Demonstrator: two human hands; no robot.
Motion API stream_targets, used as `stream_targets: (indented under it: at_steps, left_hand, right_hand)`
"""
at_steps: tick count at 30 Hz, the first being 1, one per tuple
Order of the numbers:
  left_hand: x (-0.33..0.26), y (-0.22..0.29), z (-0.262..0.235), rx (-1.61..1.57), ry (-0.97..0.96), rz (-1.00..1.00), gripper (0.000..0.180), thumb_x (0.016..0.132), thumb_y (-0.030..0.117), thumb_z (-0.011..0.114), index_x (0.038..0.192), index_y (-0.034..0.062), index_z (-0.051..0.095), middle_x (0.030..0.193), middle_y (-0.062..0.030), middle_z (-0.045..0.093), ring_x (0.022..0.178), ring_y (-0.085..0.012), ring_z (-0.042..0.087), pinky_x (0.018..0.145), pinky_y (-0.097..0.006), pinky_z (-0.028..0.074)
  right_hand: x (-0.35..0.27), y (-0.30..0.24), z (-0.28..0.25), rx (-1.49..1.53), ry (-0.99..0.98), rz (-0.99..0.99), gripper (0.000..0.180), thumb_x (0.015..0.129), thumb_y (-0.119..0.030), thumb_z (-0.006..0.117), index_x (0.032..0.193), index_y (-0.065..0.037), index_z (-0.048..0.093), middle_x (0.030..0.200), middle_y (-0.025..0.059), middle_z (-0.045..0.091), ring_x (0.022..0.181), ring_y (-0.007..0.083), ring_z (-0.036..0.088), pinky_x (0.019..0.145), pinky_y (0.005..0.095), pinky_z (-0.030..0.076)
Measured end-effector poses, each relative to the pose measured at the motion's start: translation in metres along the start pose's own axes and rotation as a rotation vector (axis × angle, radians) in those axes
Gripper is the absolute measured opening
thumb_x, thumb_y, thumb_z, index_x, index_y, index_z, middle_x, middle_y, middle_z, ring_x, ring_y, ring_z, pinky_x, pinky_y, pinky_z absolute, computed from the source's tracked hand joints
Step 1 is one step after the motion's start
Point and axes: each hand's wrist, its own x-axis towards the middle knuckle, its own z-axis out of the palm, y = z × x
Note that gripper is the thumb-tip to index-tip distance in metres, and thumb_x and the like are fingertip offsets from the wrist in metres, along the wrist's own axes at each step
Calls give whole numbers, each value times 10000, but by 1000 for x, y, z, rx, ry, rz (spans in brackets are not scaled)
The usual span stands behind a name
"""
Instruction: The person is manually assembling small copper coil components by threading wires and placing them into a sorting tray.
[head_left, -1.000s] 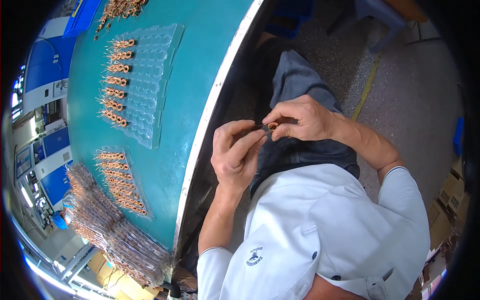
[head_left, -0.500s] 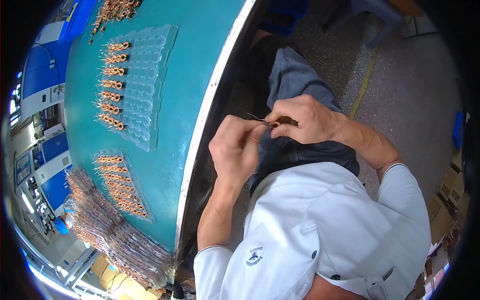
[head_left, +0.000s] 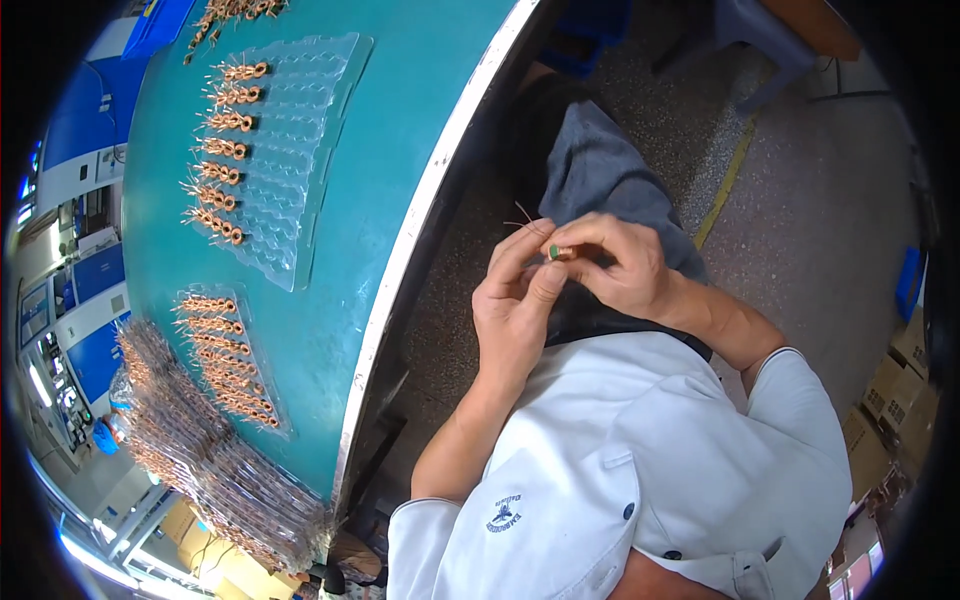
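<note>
A small copper wire coil (head_left: 564, 253) with a green end face is held over my lap, its thin wire leads (head_left: 523, 214) sticking out up and to the left. My right hand (head_left: 625, 268) pinches the coil between thumb and forefinger. The fingertips of my left hand (head_left: 515, 295) are curled in at the coil's left side, by the leads. Exactly where the left fingers grip it is partly hidden.
On the green table (head_left: 400, 100) at left lies a clear plastic tray (head_left: 290, 150) with rows of copper coils. A smaller filled tray (head_left: 232, 360) and a stack of filled trays (head_left: 220, 450) sit nearer. Loose coils (head_left: 235, 10) lie at the far end.
Both hands have shifted slightly, the left one to the right and closer in to the coil. The coil has turned, so its green end now shows and its leads point more upward.
</note>
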Motion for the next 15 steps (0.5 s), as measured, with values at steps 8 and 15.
stream_targets:
  at_steps: [8,15]
  left_hand:
    - [-11,3,-26,-133,4,-36,247,913,35,658,1146,-28,602,1061,-91,670,1008,-156,638,908,-277,516]
    - [-15,8,-33,-66,-70,-97,248,886,113,709,1067,-22,609,951,-102,687,886,-156,665,799,-274,556]
  right_hand:
    - [8,-11,-3,399,-161,528,188,915,-124,679,1054,1,661,889,46,652,720,84,620,585,200,481]
    - [31,-7,10,441,-305,419,142,914,-108,669,960,27,673,840,51,627,653,83,593,546,197,466]
